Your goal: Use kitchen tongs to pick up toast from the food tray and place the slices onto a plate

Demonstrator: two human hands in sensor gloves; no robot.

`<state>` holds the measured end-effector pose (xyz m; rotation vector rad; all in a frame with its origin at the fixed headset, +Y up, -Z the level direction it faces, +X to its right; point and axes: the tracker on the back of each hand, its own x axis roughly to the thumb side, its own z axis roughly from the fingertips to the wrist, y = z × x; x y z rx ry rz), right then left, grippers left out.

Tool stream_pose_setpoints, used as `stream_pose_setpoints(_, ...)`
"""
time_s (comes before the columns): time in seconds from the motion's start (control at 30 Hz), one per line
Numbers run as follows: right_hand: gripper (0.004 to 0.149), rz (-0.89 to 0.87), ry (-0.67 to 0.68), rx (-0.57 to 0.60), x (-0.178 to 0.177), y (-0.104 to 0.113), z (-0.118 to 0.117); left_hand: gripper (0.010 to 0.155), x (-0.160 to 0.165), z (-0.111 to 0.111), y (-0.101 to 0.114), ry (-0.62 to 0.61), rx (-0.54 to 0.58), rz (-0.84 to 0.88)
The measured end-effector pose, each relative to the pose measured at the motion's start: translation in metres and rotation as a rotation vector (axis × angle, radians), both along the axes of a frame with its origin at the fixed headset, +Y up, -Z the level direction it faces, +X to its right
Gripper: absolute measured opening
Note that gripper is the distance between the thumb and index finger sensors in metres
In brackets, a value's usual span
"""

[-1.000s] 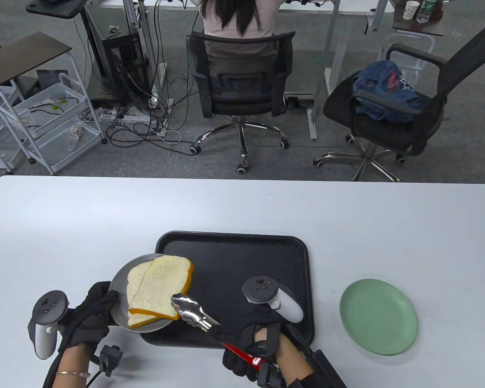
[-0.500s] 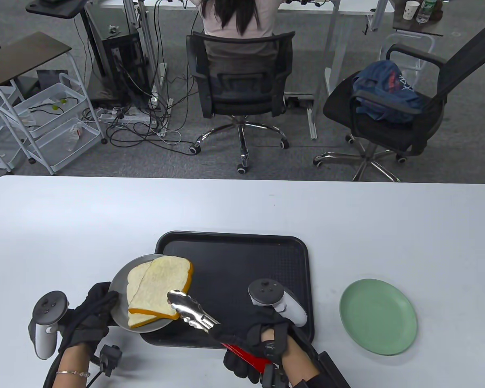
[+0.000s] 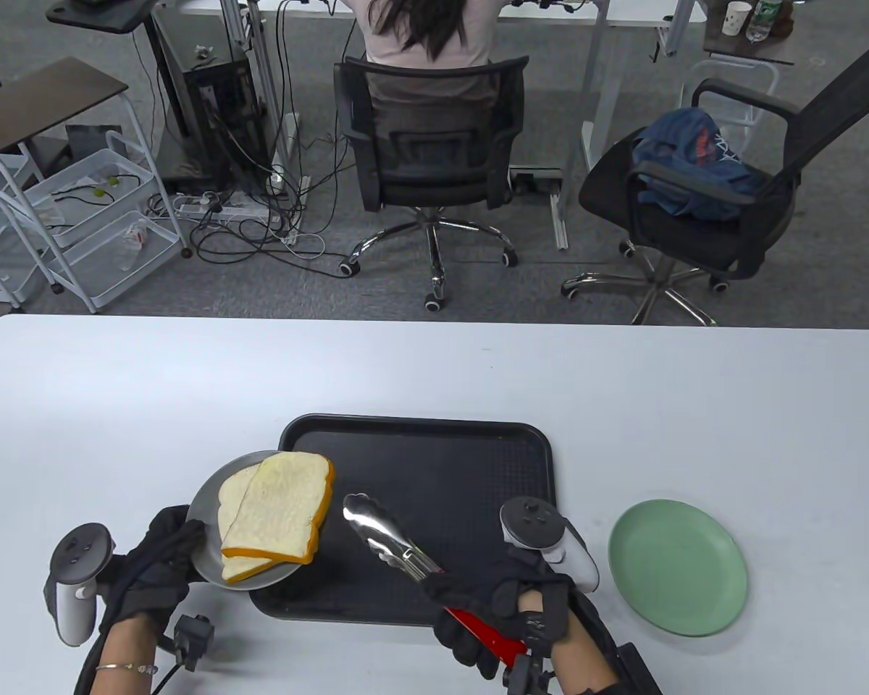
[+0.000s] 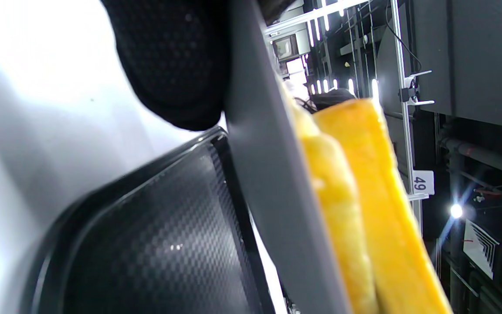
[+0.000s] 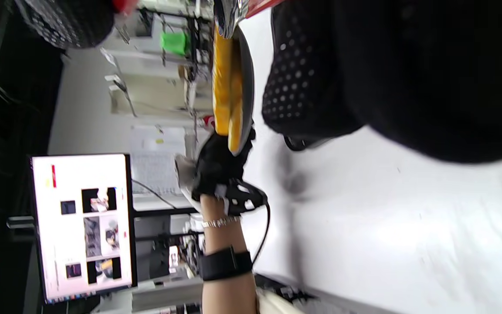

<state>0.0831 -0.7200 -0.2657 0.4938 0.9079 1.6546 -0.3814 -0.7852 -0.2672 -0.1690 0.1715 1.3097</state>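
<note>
Two toast slices lie stacked on a grey plate that my left hand grips by its near-left rim, raised over the left edge of the black food tray. In the left wrist view the grey plate stands edge-on with the toast against it. My right hand grips the red handles of the kitchen tongs. Their metal tips hold nothing and hang over the tray, right of the toast. In the right wrist view the toast and the left hand show.
A green plate sits on the white table right of the tray. Beyond the table's far edge stand two office chairs, one with a seated person, and a wire cart.
The tongs and my right hand have moved right, away from the toast. The top slice now lies squarely over the lower one, and the plate has shifted slightly left.
</note>
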Motion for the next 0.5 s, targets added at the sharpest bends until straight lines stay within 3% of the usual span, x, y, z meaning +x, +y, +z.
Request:
stream_pose_setpoints(0.3, 0.097, 0.056, -0.337, 0.172, 0.075, 0.012, 0.001, 0.053, 0.0, 0.0, 0.0, -0.011, 0.002, 0.001)
stream_pose_setpoints(0.5, 0.096, 0.334, -0.645, 0.282, 0.141, 0.005, 0.007, 0.053, 0.001, 0.0, -0.001, -0.017, -0.001, 0.0)
